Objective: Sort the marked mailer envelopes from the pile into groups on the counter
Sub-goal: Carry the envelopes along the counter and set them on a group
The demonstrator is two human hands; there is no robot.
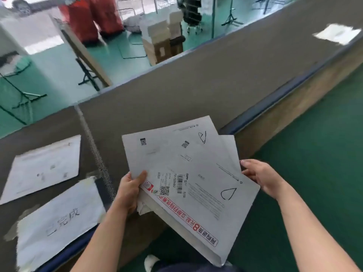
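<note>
My left hand [130,190] grips the lower left edge of a fanned stack of white mailer envelopes held over the counter's corner. The front envelope [198,201] has a barcode label, red printed text and a hand-drawn teardrop mark. Behind it lies an envelope [167,146] with a hand-drawn triangle mark near its top right corner. My right hand [262,177] pinches the right edge of the stack, thumb on top. A white envelope [45,167] lies flat on the grey counter [176,91] at the left.
A taped white paper sign [59,222] with handwritten characters lies on the counter near the front left. Another white sheet [337,34] lies at the counter's far right. The counter has a blue edge [275,101]; green floor lies to the right and beyond.
</note>
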